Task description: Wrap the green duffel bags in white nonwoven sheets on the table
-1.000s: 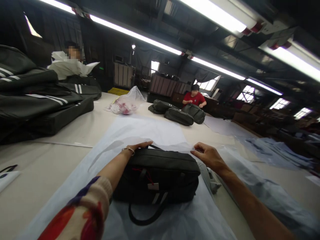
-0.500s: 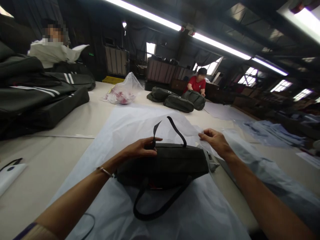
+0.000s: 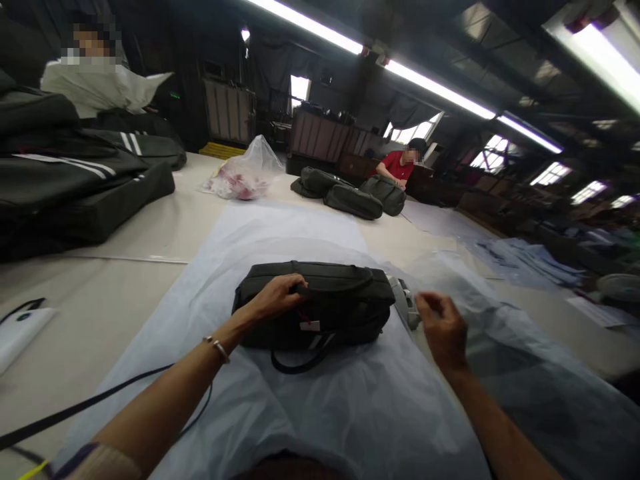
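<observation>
A dark green-black bag [image 3: 345,293] lies on a translucent white plastic sheet [image 3: 300,413] in front of me. It has a white tag [image 3: 310,326], two white stripes and a looped carrying strap [image 3: 300,368] on the near side. My left hand [image 3: 280,297] is closed on the bag's top, around what looks like a dark strap. Just right of the bag, my right hand [image 3: 445,330] has its fingers curled in a pinch, slightly blurred. Whatever they hold, if anything, cannot be made out. A grey device [image 3: 406,303] sits between that hand and the bag's end.
Dark striped bags [image 3: 85,173] are piled at the left. A clear bag with reddish contents [image 3: 245,175] and several dark bags [image 3: 353,199] lie farther back. A co-worker in red [image 3: 397,167] touches one; another person [image 3: 95,73] stands behind the left pile. Plastic sheeting [image 3: 530,380] spreads right.
The bag has turned so its striped, tagged side shows, and its upright strap now lies down. My right hand has moved down and away from the plastic edge it pinched.
</observation>
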Demonstrator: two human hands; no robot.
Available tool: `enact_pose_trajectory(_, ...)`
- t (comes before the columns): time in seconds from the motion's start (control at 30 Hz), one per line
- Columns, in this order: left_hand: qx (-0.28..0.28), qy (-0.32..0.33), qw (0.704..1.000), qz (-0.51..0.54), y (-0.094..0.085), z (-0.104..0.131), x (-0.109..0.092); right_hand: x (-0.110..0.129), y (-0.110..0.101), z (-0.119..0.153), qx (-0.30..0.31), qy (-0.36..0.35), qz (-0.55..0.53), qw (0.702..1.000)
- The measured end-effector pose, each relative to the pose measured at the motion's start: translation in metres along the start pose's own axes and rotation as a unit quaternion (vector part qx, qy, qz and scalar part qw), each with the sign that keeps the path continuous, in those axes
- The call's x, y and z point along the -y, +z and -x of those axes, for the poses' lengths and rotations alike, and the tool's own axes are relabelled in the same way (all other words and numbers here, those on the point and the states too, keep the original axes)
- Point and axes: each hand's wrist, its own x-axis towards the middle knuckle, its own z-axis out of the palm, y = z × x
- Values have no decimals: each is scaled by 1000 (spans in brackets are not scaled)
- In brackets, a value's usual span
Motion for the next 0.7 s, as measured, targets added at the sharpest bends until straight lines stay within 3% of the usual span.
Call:
enact_pose_trajectory(0.07, 9, -42, 999, 24, -7, -10, -2, -18, 7, 58, 132, 139, -58, 980)
enact_pose_trajectory(0.1, 18, -51, 998, 22, -10, -14, -3, -27, 15, 86, 238, 205, -97, 945)
enact_pose_trajectory(0.13, 28, -54, 998, 15, -13, -18, -5, -33, 26, 111, 336, 274, -130, 891)
enact_pose_trajectory(0.17, 36, -54, 998, 10, -16, -20, -6, -35, 39, 132, 380, 332, -166, 847)
enact_pose_trajectory(0.27, 53, -60, 997, 16, -21, -22, -10, -20, 75, 167, 447, 419, -314, 725)
enact_pose_trajectory(0.37, 64, -65, 995, 39, -24, -20, -15, 16, 92, 160, 451, 412, -449, 652)
enact_pose_trajectory(0.43, 58, -61, 995, 57, -27, -19, -18, 37, 90, 140, 459, 380, -487, 639)
enact_pose_trajectory(0.57, -2, -7, 995, 98, -30, -20, -28, 62, 84, 83, 463, 312, -485, 673)
enact_pose_trajectory(0.7, -31, 67, 992, 101, -31, -15, -45, 73, 116, 11, 337, 325, -529, 708)
